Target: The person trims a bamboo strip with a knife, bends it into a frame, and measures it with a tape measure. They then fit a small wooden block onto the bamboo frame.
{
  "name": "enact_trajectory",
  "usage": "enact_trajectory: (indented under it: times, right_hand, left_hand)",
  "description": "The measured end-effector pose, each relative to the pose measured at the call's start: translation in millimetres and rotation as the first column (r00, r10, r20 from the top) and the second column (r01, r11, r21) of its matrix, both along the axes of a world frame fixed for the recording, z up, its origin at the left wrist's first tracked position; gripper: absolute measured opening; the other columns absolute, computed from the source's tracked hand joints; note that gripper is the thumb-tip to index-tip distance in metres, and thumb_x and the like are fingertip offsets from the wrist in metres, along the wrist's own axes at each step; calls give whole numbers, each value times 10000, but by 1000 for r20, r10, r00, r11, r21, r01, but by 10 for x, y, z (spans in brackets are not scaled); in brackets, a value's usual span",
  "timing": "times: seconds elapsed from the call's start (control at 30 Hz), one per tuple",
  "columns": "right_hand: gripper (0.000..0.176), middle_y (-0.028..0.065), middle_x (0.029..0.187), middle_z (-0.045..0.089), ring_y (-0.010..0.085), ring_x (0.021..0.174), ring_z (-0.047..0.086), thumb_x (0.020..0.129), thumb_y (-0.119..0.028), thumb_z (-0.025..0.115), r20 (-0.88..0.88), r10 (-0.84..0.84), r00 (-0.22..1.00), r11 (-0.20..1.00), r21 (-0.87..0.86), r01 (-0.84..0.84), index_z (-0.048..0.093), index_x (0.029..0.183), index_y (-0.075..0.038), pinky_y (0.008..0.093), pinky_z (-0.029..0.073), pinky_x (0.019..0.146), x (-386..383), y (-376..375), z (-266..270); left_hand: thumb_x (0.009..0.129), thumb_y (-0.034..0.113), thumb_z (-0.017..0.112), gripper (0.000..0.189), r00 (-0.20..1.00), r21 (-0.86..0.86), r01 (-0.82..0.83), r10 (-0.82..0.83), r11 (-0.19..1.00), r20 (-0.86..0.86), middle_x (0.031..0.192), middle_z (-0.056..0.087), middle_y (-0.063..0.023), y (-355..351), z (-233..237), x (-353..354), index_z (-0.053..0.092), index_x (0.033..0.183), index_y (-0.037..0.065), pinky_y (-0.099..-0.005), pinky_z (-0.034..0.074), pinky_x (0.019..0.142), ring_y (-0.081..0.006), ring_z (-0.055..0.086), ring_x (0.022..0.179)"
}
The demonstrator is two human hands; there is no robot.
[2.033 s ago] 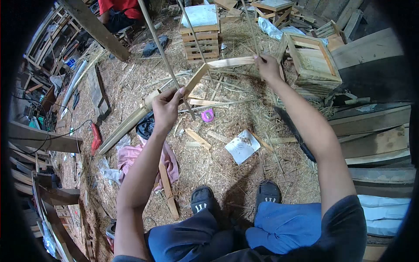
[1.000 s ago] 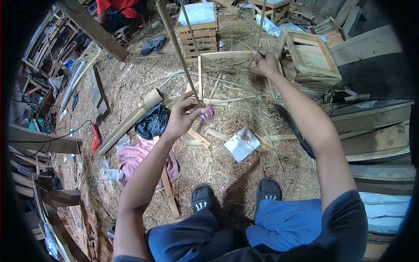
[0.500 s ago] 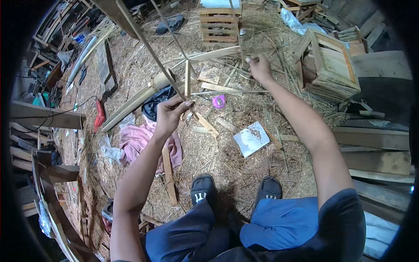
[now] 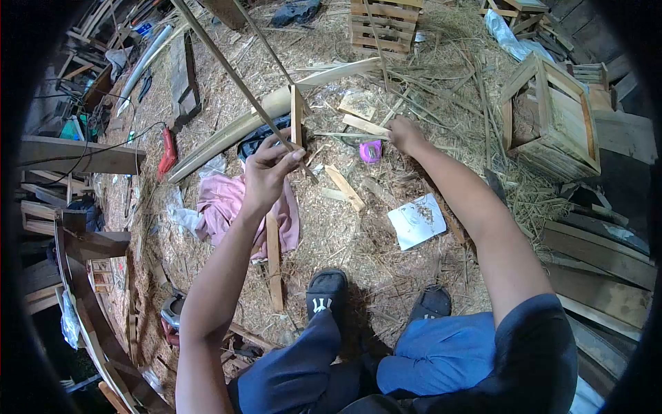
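Observation:
My left hand [image 4: 270,168] pinches the lower end of a long thin wooden strip [image 4: 227,65], which slants up past the top edge. A short pale wooden piece [image 4: 296,114] stands just above that hand, touching or close to the strip. Two more thin strips come down from the top: one left of centre [image 4: 270,52], another further right [image 4: 376,41]. My right hand [image 4: 408,136] is closed at the right end of a small flat wooden slat [image 4: 364,125]; its fingertips are partly hidden. A pink tape measure [image 4: 370,151] lies just below the slat.
Shavings and straw cover the ground. A pink cloth [image 4: 221,200], a white sheet [image 4: 418,222] and a red power tool [image 4: 167,153] lie about. Wooden crates [image 4: 552,117] stand right and at the back [image 4: 386,27]. Stacked boards [image 4: 600,255] line the right side.
My right hand has moved down and left from the right-hand strip to the small slat. My left hand keeps its pinch on the long strip. The view has shifted slightly.

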State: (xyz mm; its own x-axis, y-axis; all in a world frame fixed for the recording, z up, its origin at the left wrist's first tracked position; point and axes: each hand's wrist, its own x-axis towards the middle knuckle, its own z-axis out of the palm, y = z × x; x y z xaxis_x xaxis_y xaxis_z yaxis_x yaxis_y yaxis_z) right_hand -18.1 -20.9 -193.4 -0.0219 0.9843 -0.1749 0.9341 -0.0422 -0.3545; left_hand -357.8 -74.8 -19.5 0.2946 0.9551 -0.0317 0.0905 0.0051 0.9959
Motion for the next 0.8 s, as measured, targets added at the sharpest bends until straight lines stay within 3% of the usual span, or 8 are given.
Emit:
enact_trajectory:
  times: [0.27,0.33,0.43,0.5,0.6,0.7,0.73,0.8]
  right_hand:
    - [321,165,1234,644,356,1135,631,922,-134,669,-59,85,995,994,-65,-89,641,1238,-86,475,493,988,24,-196,89]
    - [328,182,1214,630,320,1093,636,917,-97,681,-365,154,918,983,149,-106,582,1229,-70,461,500,941,66,-255,111]
    - [325,217,1080,646,376,971,632,899,-40,696,-477,56,877,998,-2,-65,552,1189,-26,432,504,878,137,-234,372]
    - [331,213,1040,658,324,930,644,928,-15,662,-447,-13,894,1000,-19,5,550,1239,-34,424,508,847,166,-246,537]
    - [364,182,1070,667,227,966,654,977,-193,685,-707,25,707,976,170,135,588,1298,-51,376,514,837,278,-296,714]
    - [390,155,1090,675,280,1039,652,966,-235,681,-588,-146,795,961,105,254,623,1335,-121,426,514,911,378,-488,1244]
    - [370,104,1074,686,275,1101,629,939,-295,719,-350,-131,927,924,296,242,667,1255,-109,448,489,944,497,-471,1095]
    - [360,85,1066,691,289,1114,623,935,-305,722,-100,-89,991,915,385,121,673,1233,-109,457,485,943,705,-555,1104]
  left_hand:
    - [946,104,741,205,999,44,-17,18,999,-26,1399,515,-73,-6,95,32,738,1068,-60,-304,608,889,-172,668,1101]
    - [955,110,730,207,998,49,-11,13,999,-53,1421,514,-57,-5,97,38,727,1073,-61,-317,598,913,-175,661,1127]
    - [959,102,722,211,1000,51,-22,23,998,-8,1421,512,-60,0,87,35,720,1078,-72,-324,603,907,-185,672,1113]
    - [932,126,763,227,999,45,-29,28,999,19,1398,509,-92,35,70,26,749,1076,-49,-305,614,885,-173,666,1090]
    - [932,130,763,231,998,60,-24,21,998,59,1403,511,-85,98,26,46,749,1073,-52,-311,607,902,-180,664,1103]
    - [936,134,760,239,999,10,-35,34,999,36,1401,518,-75,139,52,99,746,1078,-58,-305,603,908,-177,660,1113]
    - [940,146,758,251,999,26,-23,23,999,23,1378,526,-61,144,72,125,745,1081,-61,-296,600,904,-171,659,1107]
    - [945,147,754,250,999,20,13,-14,1000,49,1359,530,-57,192,56,157,745,1082,-61,-291,599,896,-168,659,1107]
